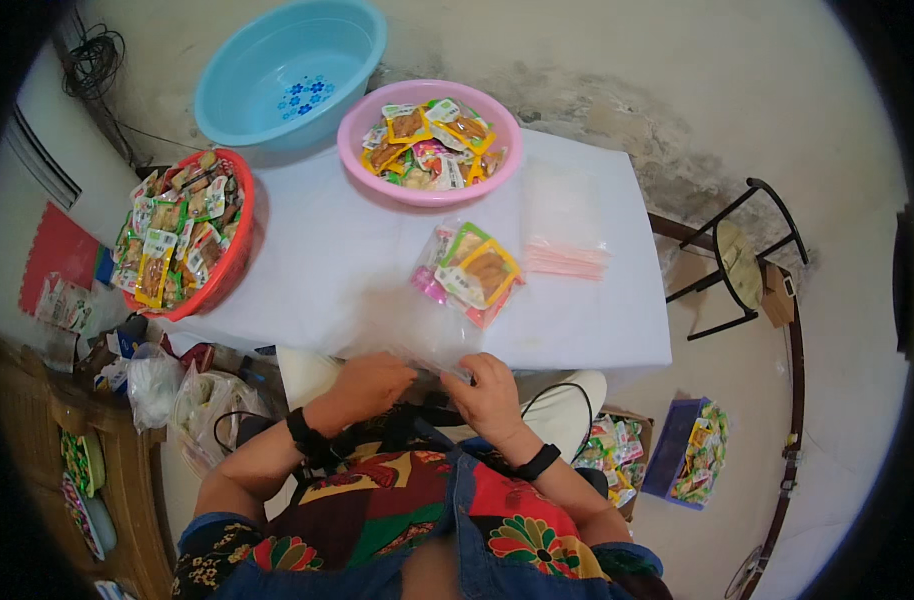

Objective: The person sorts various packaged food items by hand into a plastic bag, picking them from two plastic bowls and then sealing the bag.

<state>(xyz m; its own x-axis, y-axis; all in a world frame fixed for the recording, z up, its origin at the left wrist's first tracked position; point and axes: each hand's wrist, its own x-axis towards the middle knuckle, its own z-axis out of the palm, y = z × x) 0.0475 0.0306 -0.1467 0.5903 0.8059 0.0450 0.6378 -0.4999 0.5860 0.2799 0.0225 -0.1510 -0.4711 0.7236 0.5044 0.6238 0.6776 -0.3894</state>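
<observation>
A clear plastic bag (445, 330) lies over the near edge of the white-covered table (318, 255), its mouth towards me and partly blurred. Inside its far end are several snack packets (481, 271), with yellow, green and pink borders. My left hand (373, 384) is curled at the left of the bag's near edge, fingers closed on the thin film. The thumb and fingers of my right hand (488, 394) pinch the same edge on the right. To the right of the packets lies a stack of flat clear bags (565, 225) with pinkish edges.
A pink basin (355, 169) of snack packets stands at the back, beside a blue basin (258, 71). Packets fill a red basket (243, 225) on the left. On the floor at right are a purple crate (667, 457), a cardboard box (640, 487) and a chair (738, 259).
</observation>
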